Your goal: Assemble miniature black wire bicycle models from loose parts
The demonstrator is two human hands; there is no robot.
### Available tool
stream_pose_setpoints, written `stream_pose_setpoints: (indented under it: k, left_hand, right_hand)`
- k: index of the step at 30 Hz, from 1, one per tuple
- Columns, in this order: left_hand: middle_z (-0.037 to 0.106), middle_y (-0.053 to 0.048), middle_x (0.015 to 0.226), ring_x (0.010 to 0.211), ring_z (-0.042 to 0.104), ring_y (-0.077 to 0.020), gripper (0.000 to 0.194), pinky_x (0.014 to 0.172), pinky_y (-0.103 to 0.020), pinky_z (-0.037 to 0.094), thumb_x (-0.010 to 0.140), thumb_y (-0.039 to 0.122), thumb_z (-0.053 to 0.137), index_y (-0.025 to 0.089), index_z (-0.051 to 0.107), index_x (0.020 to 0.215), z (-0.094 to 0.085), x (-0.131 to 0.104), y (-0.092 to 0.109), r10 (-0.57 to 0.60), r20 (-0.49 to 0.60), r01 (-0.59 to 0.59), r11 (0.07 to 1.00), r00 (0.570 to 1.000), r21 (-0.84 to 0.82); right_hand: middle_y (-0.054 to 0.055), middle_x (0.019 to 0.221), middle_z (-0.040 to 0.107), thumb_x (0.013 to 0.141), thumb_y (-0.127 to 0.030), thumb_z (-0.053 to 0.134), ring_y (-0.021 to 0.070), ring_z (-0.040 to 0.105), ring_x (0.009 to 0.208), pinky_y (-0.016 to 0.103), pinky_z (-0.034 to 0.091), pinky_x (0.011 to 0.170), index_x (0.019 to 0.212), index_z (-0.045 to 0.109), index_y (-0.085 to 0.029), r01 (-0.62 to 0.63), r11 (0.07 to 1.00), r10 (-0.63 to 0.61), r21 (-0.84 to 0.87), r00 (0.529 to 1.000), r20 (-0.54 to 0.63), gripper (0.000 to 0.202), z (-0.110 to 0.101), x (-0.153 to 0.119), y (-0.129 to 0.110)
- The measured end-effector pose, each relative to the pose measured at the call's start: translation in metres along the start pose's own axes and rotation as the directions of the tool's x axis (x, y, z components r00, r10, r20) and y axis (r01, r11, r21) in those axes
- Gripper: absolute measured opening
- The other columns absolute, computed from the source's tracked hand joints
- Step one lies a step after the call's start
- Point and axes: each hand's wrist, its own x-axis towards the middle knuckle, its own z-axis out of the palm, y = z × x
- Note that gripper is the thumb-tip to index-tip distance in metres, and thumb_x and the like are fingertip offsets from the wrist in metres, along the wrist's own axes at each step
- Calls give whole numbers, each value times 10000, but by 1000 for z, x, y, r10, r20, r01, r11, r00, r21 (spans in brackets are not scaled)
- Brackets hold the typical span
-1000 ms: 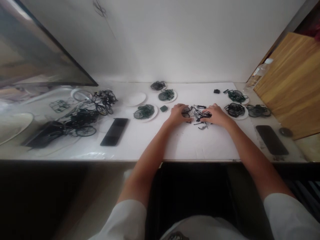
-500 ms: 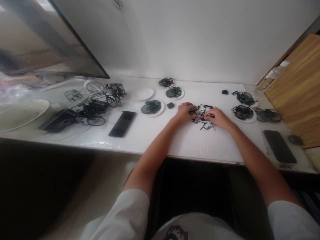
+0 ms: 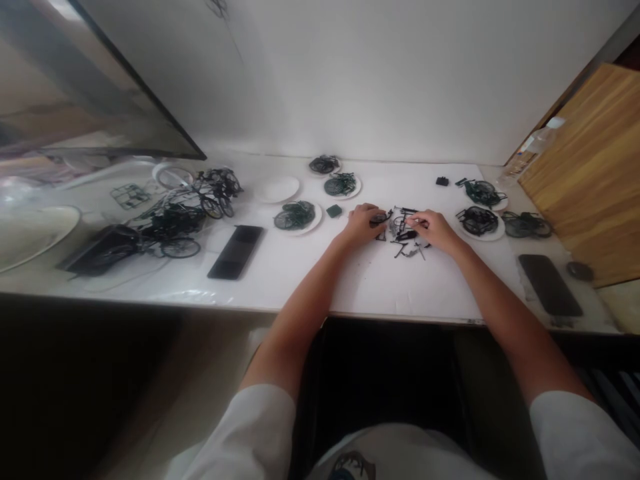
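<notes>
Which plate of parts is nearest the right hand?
The plate of black parts just right of the right hand; the plate behind it holds green parts, and the rest lie off left.

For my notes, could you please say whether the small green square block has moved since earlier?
No, the block is unmoved, right of the round white plate bearing green parts.

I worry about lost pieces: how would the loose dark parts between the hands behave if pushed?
The loose dark parts would probably scatter rather than slide together, since gaps show between several. They look light, being small and thin. The slimmest might bend or snap, though their material is unclear.
</notes>
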Motion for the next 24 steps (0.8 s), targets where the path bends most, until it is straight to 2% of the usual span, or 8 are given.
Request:
stream_pose_setpoints:
  k: [2,5,10,14,19,22,24]
  left_hand:
    - [646,-116,1537,1489,524,-355,534,1285,-589,391,928,527,719,314,744,1417,-1,-1,0,14,10,-14,1000,1000,-1]
    - [638,-126,1539,1484,524,-372,646,1291,-596,381,870,644,779,308,743,1420,-3,-2,0,27,16,-26,1000,1000,-15]
    - [623,-121,1550,1487,522,-390,741,1310,-598,368,789,684,858,316,743,1421,-4,-4,3,8,18,-7,1000,1000,-27]
    - [628,-119,1552,1496,513,-406,771,1312,-603,372,758,722,875,324,753,1407,-5,-5,3,10,21,-9,999,1000,-39]
    - [642,-120,1542,1508,506,-412,711,1309,-623,373,821,753,803,327,766,1389,-4,-4,2,18,20,-17,999,1000,-41]
    - [657,-114,1524,1491,527,-402,669,1301,-617,387,860,756,754,341,769,1383,-3,-3,0,24,4,-24,999,1000,-33]
    - [663,-114,1513,1478,541,-397,651,1295,-610,398,874,752,734,340,773,1377,-2,-3,-1,26,-5,-26,999,1000,-31]
  right_hand:
    - [150,1214,730,1018,-607,710,296,736,1073,477,599,1058,1281,832,-239,-20,999,20,-45,1000,-3,469,0,-1,0]
    - [143,1213,679,963,-559,807,294,738,1029,498,589,1076,1390,802,-283,-25,992,26,-123,1000,8,508,0,-2,0]
    - [132,1156,701,981,-475,800,297,730,1016,538,565,1101,1378,813,-302,27,976,-16,-215,999,52,433,5,-2,-3]
    - [119,1159,720,963,-476,805,276,740,986,499,596,1050,1293,844,-304,25,986,-15,-166,998,61,374,10,-2,-4]
    - [130,1142,775,994,-478,750,315,734,1120,474,610,1019,1210,869,-271,72,996,-68,-52,995,71,322,13,-2,-7]
    - [147,1213,774,1029,-535,691,318,739,1122,462,618,992,1272,849,-262,37,999,-37,4,997,64,397,5,0,-3]
    - [153,1259,764,1053,-557,643,320,736,1138,476,601,1024,1297,835,-263,16,1000,-16,-20,1000,25,427,-4,0,3]
